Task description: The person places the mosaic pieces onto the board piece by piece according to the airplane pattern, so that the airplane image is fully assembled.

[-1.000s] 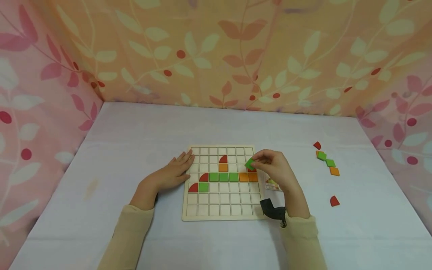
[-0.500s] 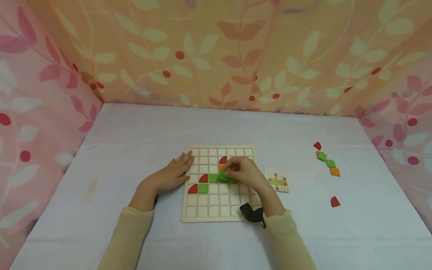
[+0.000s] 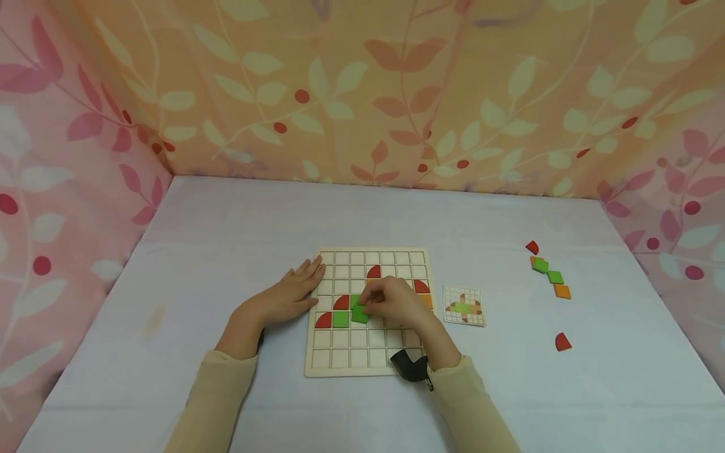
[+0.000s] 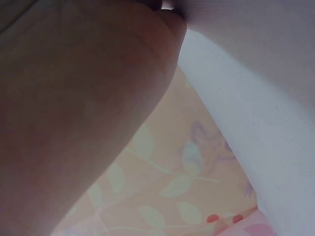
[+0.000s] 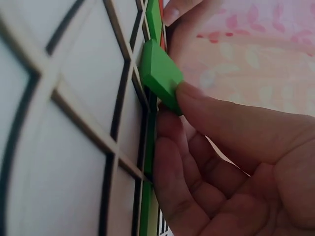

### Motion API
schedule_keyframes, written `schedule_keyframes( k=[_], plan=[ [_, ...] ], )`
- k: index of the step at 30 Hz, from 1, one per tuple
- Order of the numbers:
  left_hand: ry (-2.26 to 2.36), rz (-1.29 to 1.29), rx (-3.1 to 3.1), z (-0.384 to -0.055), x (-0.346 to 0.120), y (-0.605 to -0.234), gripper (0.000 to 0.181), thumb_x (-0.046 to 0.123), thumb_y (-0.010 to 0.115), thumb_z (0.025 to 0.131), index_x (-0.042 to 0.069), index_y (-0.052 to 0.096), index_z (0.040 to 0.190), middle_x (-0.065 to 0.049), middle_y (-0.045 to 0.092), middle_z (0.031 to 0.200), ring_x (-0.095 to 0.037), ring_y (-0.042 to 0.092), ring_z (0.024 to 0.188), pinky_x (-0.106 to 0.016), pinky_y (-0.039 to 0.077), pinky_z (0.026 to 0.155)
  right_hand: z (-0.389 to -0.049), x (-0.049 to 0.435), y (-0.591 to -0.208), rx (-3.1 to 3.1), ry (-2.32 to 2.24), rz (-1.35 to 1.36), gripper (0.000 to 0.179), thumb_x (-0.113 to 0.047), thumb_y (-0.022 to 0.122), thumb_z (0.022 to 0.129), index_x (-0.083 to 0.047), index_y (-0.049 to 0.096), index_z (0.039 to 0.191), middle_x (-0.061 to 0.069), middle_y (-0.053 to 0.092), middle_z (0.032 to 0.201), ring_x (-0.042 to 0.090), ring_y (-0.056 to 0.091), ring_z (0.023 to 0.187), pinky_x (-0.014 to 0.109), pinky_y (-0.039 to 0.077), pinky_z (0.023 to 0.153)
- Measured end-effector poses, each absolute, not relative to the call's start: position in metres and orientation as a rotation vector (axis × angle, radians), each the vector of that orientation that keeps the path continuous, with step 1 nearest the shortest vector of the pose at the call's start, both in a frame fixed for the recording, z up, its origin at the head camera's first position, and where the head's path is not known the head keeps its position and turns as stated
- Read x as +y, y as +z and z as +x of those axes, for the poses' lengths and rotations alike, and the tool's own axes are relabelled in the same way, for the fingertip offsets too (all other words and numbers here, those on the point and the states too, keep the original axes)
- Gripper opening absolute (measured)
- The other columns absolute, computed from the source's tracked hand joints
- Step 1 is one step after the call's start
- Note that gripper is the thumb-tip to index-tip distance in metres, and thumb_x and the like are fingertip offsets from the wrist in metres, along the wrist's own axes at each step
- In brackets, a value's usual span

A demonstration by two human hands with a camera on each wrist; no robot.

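Note:
My right hand (image 3: pixel 391 303) pinches a green square tile (image 5: pixel 161 73) between thumb and fingers, tilted close over a cell of the wooden grid board (image 3: pixel 340 368). Just left of it lies a seated green tile (image 3: pixel 341 319), with a red quarter-circle tile (image 3: pixel 323 321) beyond. Another red quarter-circle (image 3: pixel 342 302) sits one row up. Parts of the green and orange tiles in that row are hidden behind the right hand. My left hand (image 3: pixel 290 290) lies flat with spread fingers at the board's left edge. In the left wrist view, the palm (image 4: pixel 83 98) fills much of the picture.
A small pattern card (image 3: pixel 464 306) lies right of the board. Further right are loose pieces: a red quarter-circle (image 3: pixel 532 247), green tiles (image 3: pixel 556 277), an orange tile (image 3: pixel 562 291) and a lower red quarter-circle (image 3: pixel 562 341). Floral cloth (image 3: pixel 340 94) stands behind the table.
My right hand has carried the green tile leftward across the board, from the right side to a cell beside the lower green tile. The pattern card is now uncovered. The left hand stays put.

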State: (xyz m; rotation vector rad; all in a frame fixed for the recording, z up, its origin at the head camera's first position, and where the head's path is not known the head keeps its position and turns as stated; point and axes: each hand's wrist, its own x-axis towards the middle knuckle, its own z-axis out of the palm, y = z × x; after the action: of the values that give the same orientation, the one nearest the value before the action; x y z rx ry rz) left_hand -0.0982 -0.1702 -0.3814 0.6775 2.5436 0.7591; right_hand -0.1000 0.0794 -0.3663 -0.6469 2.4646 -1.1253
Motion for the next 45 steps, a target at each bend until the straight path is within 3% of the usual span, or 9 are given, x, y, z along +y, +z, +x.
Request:
schedule_keyframes(
  k=[10,45],
  plan=[
    [0.747,0.664,2.553,-0.0966,-0.1705,-0.3814,0.063,0.015,0.048,0.097,-0.002,0.017,0.149,-0.016,0.003,0.157,-0.036,0.001,0.142,-0.055,0.006,0.112,-0.0981,0.076,-0.3655,2.493,-1.077,-0.683,0.007,-0.003,0.073,0.079,-0.009,0.073,0.08,-0.006,0.066,0.078,0.007,0.055,0.068,0.024,0.046,0.063],
    [0.756,0.709,2.565,-0.0987,-0.1723,-0.3878,0.063,0.016,0.048,0.098,-0.002,0.016,0.149,-0.017,0.003,0.157,-0.037,0.001,0.142,-0.056,0.006,0.111,-0.0994,0.0812,-0.3683,2.486,-1.09,-0.714,0.014,0.003,0.069,0.08,-0.01,0.075,0.078,-0.003,0.067,0.088,0.009,0.056,0.078,0.024,0.047,0.068]
  ],
)
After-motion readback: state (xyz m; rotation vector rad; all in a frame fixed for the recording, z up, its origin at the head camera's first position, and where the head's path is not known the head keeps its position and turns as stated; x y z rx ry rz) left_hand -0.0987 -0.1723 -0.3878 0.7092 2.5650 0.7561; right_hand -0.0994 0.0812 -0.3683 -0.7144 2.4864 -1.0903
